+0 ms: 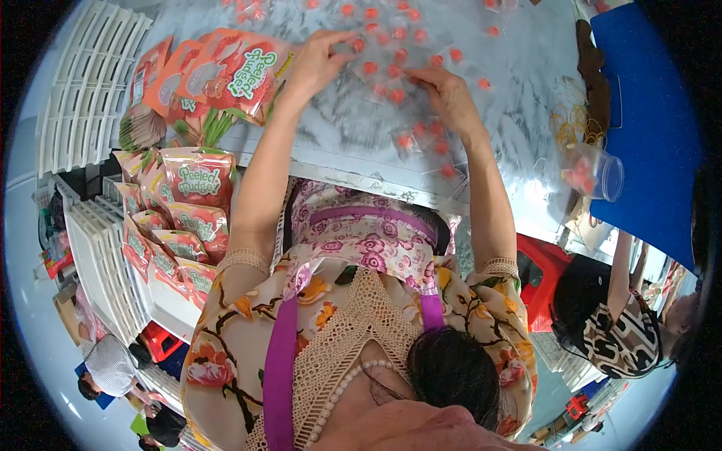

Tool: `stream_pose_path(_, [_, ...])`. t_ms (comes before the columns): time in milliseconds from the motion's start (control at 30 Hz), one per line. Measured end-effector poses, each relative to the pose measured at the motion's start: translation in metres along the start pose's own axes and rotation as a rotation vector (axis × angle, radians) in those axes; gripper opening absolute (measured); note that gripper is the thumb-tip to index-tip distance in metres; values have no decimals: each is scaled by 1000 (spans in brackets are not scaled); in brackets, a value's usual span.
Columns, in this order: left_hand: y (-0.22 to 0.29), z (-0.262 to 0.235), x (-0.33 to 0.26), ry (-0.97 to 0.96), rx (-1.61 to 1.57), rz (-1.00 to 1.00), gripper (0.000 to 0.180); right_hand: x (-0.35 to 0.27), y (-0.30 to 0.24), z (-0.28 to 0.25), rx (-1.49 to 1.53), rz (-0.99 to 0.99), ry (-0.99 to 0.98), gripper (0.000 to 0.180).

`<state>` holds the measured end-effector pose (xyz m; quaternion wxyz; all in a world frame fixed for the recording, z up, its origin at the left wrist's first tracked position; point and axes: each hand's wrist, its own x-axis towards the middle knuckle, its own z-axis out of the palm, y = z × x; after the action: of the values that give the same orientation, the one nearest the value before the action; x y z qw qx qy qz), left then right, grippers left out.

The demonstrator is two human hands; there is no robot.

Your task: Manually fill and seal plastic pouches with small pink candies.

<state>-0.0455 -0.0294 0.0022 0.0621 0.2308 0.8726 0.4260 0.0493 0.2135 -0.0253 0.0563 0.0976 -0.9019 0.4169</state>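
Small red candies in clear wrappers (pixel 400 55) lie scattered over a grey-white marbled table (pixel 519 113). My left hand (pixel 322 64) reaches in from the left, thumb and forefinger apart on either side of a wrapped candy (pixel 359 46). From the right, my right hand (pixel 445 92) stretches its fingers leftward, the tips beside a few candies in the middle. No firm grip shows on either hand. Nearer the table's front edge sits a small cluster of wrapped candies (pixel 421 135). Red-and-white printed pouches (pixel 244 71) overlap flat beside my left forearm.
Filled pouches (pixel 197 180) stand in a white crate left of me, near stacked white plastic racks (pixel 94 83). At right, a clear tub (pixel 602 173) holding red pieces lies tipped by rubber bands (pixel 569 124) and a blue board (pixel 654 128). Another person (pixel 624 331) sits beyond a red stool (pixel 535 282).
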Motion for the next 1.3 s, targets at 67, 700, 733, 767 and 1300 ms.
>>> stream_pose_path(67, [-13, 5, 13, 95, 105, 140, 35, 1, 3, 1, -9, 11, -22, 40])
stream_pose_path(700, [-2, 7, -22, -261, 202, 153, 68, 13, -12, 19, -114, -150, 15, 47])
stream_pose_path(733, [2, 8, -29, -289, 217, 156, 71, 7, -15, 19, -114, -149, 15, 47])
stream_pose_path(767, [9, 10, -35, -291, 215, 161, 71, -1, -19, 18, -83, -121, 12, 46])
stream_pose_path(1300, [-1, 18, 58, -104, 394, 247, 52, -44, 26, -66, -384, 187, 352, 42])
